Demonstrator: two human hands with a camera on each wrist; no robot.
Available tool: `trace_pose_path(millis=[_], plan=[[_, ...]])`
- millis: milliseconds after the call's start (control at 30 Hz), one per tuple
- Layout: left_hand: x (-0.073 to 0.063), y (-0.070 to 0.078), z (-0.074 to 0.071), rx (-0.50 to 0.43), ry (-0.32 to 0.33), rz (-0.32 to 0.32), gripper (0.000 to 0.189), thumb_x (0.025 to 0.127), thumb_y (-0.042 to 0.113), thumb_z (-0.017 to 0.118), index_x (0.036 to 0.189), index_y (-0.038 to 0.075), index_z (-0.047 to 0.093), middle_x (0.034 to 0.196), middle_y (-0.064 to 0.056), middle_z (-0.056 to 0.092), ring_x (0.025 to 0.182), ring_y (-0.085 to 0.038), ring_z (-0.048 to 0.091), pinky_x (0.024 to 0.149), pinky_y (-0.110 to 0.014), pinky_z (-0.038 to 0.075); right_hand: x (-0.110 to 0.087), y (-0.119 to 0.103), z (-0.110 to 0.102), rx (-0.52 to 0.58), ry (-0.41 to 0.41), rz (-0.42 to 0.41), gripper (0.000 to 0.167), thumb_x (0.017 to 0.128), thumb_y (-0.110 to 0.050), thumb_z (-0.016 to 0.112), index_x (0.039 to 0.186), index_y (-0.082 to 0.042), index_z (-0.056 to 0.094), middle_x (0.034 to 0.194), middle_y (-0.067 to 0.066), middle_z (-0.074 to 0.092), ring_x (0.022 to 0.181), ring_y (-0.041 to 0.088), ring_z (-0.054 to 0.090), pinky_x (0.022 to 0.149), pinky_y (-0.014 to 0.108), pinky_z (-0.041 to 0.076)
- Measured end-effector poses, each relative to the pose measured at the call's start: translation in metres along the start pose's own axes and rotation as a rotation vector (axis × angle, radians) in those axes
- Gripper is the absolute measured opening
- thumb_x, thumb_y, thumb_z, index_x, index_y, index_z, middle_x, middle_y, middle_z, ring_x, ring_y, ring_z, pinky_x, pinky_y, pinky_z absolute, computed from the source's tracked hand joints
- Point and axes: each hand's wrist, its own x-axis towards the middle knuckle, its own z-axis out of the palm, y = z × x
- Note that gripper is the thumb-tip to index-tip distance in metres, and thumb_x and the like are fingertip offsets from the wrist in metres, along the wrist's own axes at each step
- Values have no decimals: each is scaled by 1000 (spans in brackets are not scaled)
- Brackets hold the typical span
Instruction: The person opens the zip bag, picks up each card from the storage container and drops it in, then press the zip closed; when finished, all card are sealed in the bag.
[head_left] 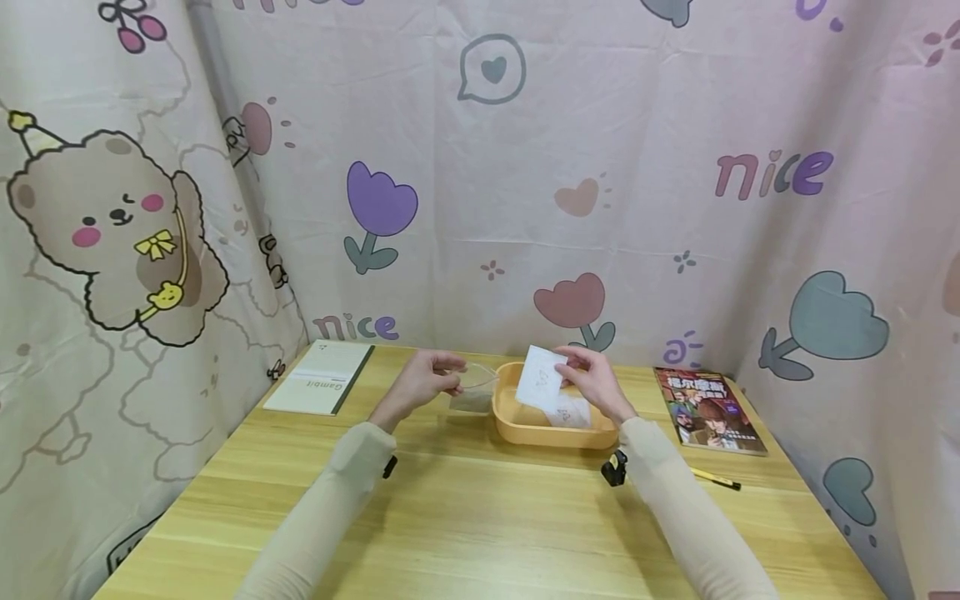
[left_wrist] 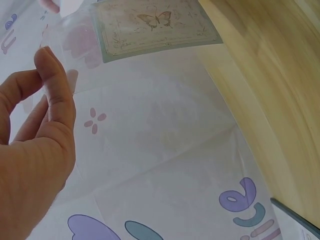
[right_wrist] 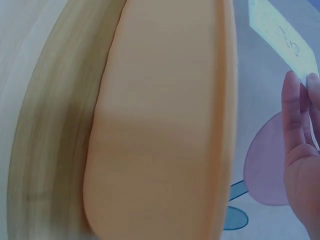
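Observation:
My left hand pinches the edge of a clear plastic bag left of the orange plastic basket. A greenish card or panel with a butterfly print shows at the bag's lower part in the left wrist view; whether it lies inside or is printed on it, I cannot tell. Above the basket, my right hand pinches a small white card-like piece with a faint line drawing between thumb and fingers. Inside the basket lies a white packet with reddish print, partly hidden by the piece.
At the back left of the wooden table lies a pale notebook with a dark spine. A colourful comic-style magazine lies on the right. A yellow-and-black pen sits beside my right forearm. Printed curtains hang behind.

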Motion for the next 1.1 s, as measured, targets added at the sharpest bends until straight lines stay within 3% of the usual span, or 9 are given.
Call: trace_pose_path(millis=[67, 167, 300, 633, 833, 1100], plan=[[0, 0, 0, -1, -3, 1, 33, 89, -6, 62, 122, -7, 63, 123, -25, 65, 76, -15, 70, 73, -31, 62, -1, -7, 2, 17, 8, -3, 28, 92, -3, 65, 120, 3, 66, 90, 31, 61, 76, 43, 64, 65, 35, 62], [1, -1, 1, -3, -7, 3, 34, 89, -6, 62, 123, -8, 62, 124, -26, 64, 75, -15, 70, 74, -33, 62, -4, -23, 4, 36, 16, 1, 24, 92, 0, 65, 114, 7, 67, 89, 33, 60, 69, 31, 67, 65, 35, 62], [1, -3, 2, -12, -8, 4, 34, 89, -7, 61, 123, -9, 61, 126, -28, 62, 75, -14, 70, 75, -34, 62, -10, -43, 8, 27, 12, 14, 23, 92, -1, 64, 113, 9, 67, 88, 34, 60, 63, 14, 66, 63, 27, 61], [2, -1, 2, 5, -8, -3, 35, 89, -6, 62, 124, -7, 61, 125, -24, 64, 76, -16, 70, 75, -33, 62, -11, -59, 18, 101, 28, -24, 30, 92, 1, 63, 121, 8, 63, 98, 30, 61, 80, 21, 66, 71, 30, 62], [6, -4, 0, 22, -1, -10, 34, 89, -5, 63, 123, -4, 63, 124, -22, 65, 75, -16, 70, 73, -31, 62, -8, -67, 25, 162, 115, -96, 33, 90, 6, 62, 123, 10, 59, 97, 34, 59, 82, 21, 63, 66, 26, 60], [6, -9, 0, 1, -10, 13, 33, 89, -6, 62, 122, -8, 62, 123, -25, 65, 75, -16, 70, 72, -31, 62, -5, -73, 31, 243, 191, -144, 32, 89, 11, 61, 120, 12, 59, 91, 24, 54, 82, 23, 60, 65, 26, 61]])
